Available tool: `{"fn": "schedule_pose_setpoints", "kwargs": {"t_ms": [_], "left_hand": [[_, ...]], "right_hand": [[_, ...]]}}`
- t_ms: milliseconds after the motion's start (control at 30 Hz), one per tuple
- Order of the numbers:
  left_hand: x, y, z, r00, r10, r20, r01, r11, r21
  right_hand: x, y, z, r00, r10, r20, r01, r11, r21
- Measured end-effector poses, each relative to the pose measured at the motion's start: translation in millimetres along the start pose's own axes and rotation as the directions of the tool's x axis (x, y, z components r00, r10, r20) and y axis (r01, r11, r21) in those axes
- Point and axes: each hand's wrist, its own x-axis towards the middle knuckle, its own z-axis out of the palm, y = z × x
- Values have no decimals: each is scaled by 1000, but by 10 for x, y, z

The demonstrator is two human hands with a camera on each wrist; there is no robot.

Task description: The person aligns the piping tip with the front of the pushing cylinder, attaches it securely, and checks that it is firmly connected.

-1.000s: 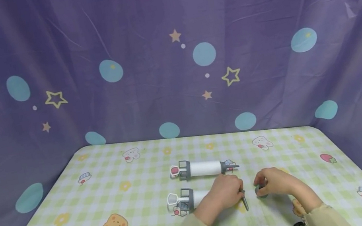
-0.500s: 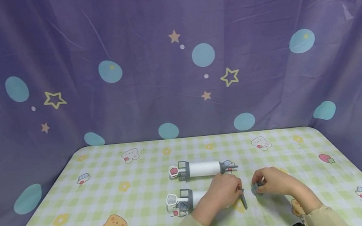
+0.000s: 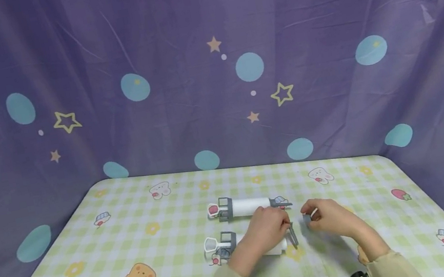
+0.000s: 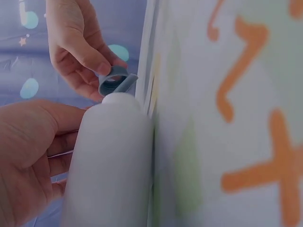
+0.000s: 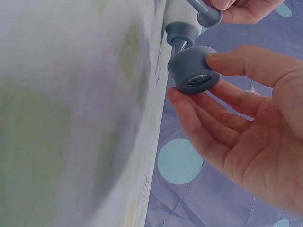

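A near white tube [image 3: 280, 247] with a grey handle frame [image 3: 229, 244] lies on the table, its bare front end showing. Above that end my left hand [image 3: 265, 228] pinches a slim grey nozzle [image 3: 293, 236], whose rounded end shows in the right wrist view. My right hand [image 3: 332, 219] holds a grey threaded ring cap [image 5: 194, 70] between thumb and fingers, a short gap to the right of the nozzle. In the left wrist view the white tube [image 4: 109, 165] lies beside my left hand [image 4: 31, 151], with the ring cap [image 4: 112, 81] beyond its neck.
A second white tube [image 3: 252, 206] with a grey handle and fitted grey nozzle [image 3: 280, 204] lies just behind, parallel to the near one. A checked cloth [image 3: 170, 246] covers the table. A purple curtain [image 3: 182, 115] hangs beyond the far edge.
My left hand has moved up and slightly left with the nozzle, uncovering the near tube's front end. My right hand has brought the ring cap left and upward, turning it.
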Motion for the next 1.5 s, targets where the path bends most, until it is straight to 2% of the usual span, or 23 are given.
{"fn": "schedule_pose_setpoints", "kwargs": {"t_ms": [200,467,733,933,1100,1300,1367,1500], "left_hand": [[-37,-87,-40,999,-41,-35,40,999,-37],[-95,-205,-125,992,-91,-81,84,992,-90],[-117,-289,-207,981,-124,-147,106,986,-127],[-139,-344,-295,968,-175,-181,147,976,-158],[-157,-376,-327,948,-210,-239,173,971,-167],[-148,-378,-321,921,-220,-322,179,972,-152],[-145,-373,-321,906,-226,-358,181,971,-157],[-148,-375,-326,863,-254,-438,192,965,-180]], "right_hand": [[64,-46,27,998,-50,-44,50,999,-15],[146,-103,89,993,-78,-86,79,997,14],[193,-175,118,983,-133,-125,139,990,40],[246,-242,131,975,-145,-166,158,985,69],[293,-289,138,962,-188,-198,209,974,90],[333,-322,151,950,-196,-242,222,971,86],[342,-331,158,948,-195,-251,223,971,89],[359,-350,171,943,-200,-267,231,969,87]]}}
